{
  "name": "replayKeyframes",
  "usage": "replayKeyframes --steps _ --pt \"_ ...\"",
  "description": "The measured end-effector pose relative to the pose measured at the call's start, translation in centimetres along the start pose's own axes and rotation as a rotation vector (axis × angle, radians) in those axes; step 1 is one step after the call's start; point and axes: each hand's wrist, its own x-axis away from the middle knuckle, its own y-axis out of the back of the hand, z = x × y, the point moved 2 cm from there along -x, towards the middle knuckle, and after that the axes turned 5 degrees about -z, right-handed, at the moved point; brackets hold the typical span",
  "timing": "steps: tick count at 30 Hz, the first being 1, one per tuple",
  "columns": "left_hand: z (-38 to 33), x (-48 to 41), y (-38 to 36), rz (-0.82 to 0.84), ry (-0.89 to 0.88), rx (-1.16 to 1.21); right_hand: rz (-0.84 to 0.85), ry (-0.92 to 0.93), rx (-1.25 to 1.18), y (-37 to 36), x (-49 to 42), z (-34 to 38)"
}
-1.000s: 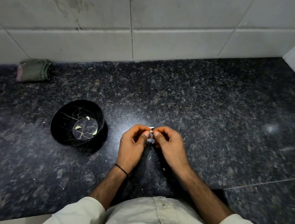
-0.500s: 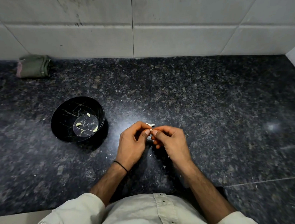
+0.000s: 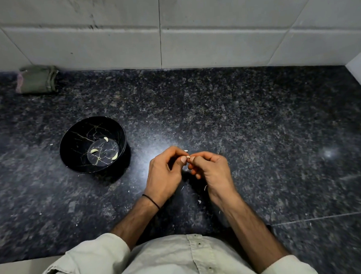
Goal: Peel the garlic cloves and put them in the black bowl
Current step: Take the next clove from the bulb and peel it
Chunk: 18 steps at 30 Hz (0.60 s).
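I have both hands up over the desk (image 3: pixel 257 123), meeting at the fingertips. The left hand (image 3: pixel 164 174) and the right hand (image 3: pixel 212 170) each pinch the same small garlic clove (image 3: pixel 187 156) between thumb and forefinger, the other fingers curled in. Only a pale sliver of the clove shows, so I cannot tell how much skin is on it.

To do this step well, I would hold the clove firm with one hand, catch the loose edge of skin with the other thumbnail and pull along the clove, not squeeze. It is small and likely slippery once bare.

The black bowl (image 3: pixel 76 141) sits on the desk to the left of the hands, apart from them, with three peeled cloves (image 3: pixel 94 150) lying in its bottom. Nothing stands between hands and bowl, so the drop should be a short reach left.

Bits of skin (image 3: pixel 199 201) litter the desk under the wrists. A folded cloth (image 3: pixel 36 79) lies far back by the tiled wall (image 3: pixel 212 42), well out of the way.
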Motion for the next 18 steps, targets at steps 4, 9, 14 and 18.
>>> replayKeyframes --steps 4,9,14,18 --pt "0.4 0.0 0.2 -0.015 0.064 0.018 0.028 0.053 0.025 0.1 0.2 0.1" --pt "0.1 -0.1 0.5 -0.02 0.007 -0.065 0.053 0.111 0.106 0.1 0.3 0.4" --pt "-0.5 0.0 0.7 0.011 -0.116 -0.143 0.068 0.068 0.116 0.3 0.4 0.7" --pt "-0.6 0.3 0.6 0.016 -0.189 -0.188 0.058 0.008 0.118 0.2 0.2 0.7"
